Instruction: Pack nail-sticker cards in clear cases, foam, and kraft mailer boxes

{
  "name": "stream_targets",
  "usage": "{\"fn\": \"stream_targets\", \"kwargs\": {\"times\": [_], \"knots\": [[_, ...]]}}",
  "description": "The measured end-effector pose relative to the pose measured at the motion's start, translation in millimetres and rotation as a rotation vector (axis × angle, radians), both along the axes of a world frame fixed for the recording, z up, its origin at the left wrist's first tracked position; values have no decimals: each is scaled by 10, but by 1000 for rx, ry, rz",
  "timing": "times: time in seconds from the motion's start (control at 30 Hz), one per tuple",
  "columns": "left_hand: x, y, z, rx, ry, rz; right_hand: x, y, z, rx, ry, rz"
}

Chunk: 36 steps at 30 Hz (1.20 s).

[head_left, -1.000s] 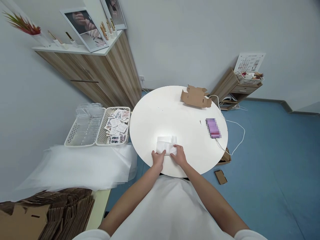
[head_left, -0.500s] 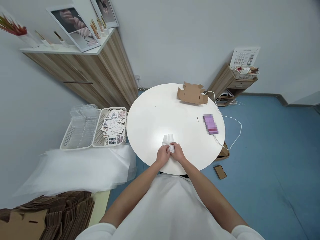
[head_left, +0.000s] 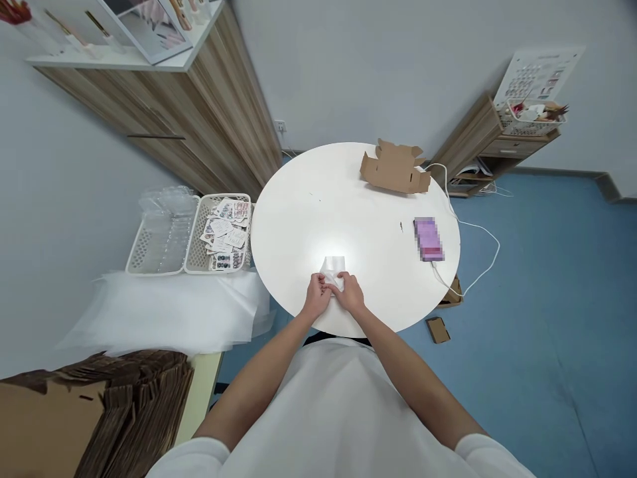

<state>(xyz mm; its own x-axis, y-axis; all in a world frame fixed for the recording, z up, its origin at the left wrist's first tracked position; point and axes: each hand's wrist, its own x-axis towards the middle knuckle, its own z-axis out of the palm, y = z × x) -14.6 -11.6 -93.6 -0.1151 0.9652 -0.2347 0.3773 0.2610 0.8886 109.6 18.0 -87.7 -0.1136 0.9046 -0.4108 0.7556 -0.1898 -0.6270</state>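
My left hand (head_left: 317, 295) and my right hand (head_left: 350, 293) are side by side at the near edge of the round white table (head_left: 308, 212). Both are closed on a small folded piece of white foam sheet (head_left: 333, 267), which sticks out beyond the fingers and rests on the tabletop. What lies under the fingers is hidden.
An open brown cardboard box (head_left: 395, 168) sits at the table's far side, a phone (head_left: 428, 239) on a white cable at the right. Two white baskets (head_left: 192, 234) with cards and clear trays stand left, above white foam sheets (head_left: 164, 315) and flat cardboard stacks (head_left: 99, 411).
The white sheet was wider and flatter under my spread hands a second ago. My hands have come together and the sheet is now folded into a small bundle.
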Motion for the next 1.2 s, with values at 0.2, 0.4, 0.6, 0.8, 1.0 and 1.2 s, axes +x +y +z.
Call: {"fn": "stream_targets", "kwargs": {"times": [0.2,0.4,0.6,0.8,1.0,1.2], "knots": [[-38,-185,-47,190,328,-65,40,22,-3,-37,-10,62],[-153,-175,-103,300,502,-403,128,6,-33,16,-22,145],[-86,13,-105,338,633,-480,237,13,-101,407,-18,413],[12,70,-51,320,684,-449,428,141,-153,462,110,773],[119,-5,8,286,585,-402,518,168,-123,404,60,842],[97,92,204,169,390,-398,506,309,21,311,136,829]]}}
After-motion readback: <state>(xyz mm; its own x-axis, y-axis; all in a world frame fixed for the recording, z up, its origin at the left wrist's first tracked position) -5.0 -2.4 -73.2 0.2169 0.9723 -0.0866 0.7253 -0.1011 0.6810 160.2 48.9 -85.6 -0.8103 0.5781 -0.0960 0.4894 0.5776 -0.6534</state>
